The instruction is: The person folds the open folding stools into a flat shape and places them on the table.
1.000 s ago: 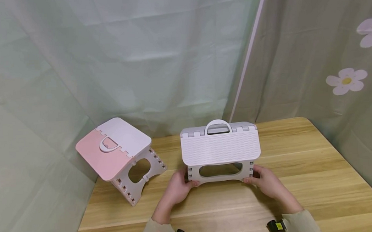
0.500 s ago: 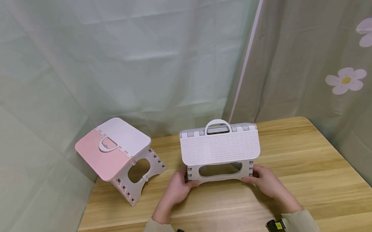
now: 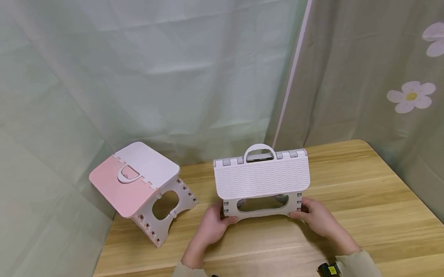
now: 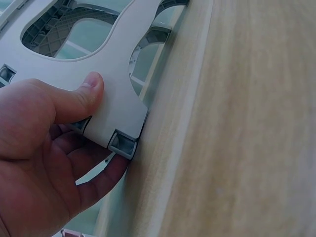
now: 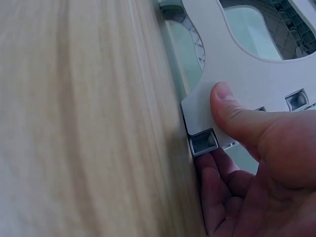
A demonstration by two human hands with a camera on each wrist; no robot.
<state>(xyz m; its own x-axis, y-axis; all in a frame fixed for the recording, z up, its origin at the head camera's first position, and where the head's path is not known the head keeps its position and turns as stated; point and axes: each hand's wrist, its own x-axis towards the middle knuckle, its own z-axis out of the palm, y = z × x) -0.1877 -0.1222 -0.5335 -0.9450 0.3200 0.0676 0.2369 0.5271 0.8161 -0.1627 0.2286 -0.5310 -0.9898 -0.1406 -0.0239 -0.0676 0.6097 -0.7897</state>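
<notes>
A pale curtain (image 3: 172, 73) fills the background, cut off at the top and sides; of the flowers printed on its right part, the upper one is cropped by the frame. The wood-grain table (image 3: 383, 209) runs out of view at the bottom. On its left stands a pink-and-white stool (image 3: 122, 189), its far legs hidden beneath the seat. Near the table's back edge, right of that stool, is the white stool (image 3: 262, 178); the far half of its seat is almost wholly hidden behind the ridge, and whether its feet bear fully on the wood is hard to tell. Its near seat panel slopes down, woven-textured with rounded corners; the leg panel has a long oval opening and grey-lined square notches. The left grip (image 3: 213, 226) and right grip (image 3: 318, 219) grasp this leg panel's lower sides, thumbs in front, fingers partly hidden behind. A white arched handle (image 3: 259, 146) rises from the ridge.
</notes>
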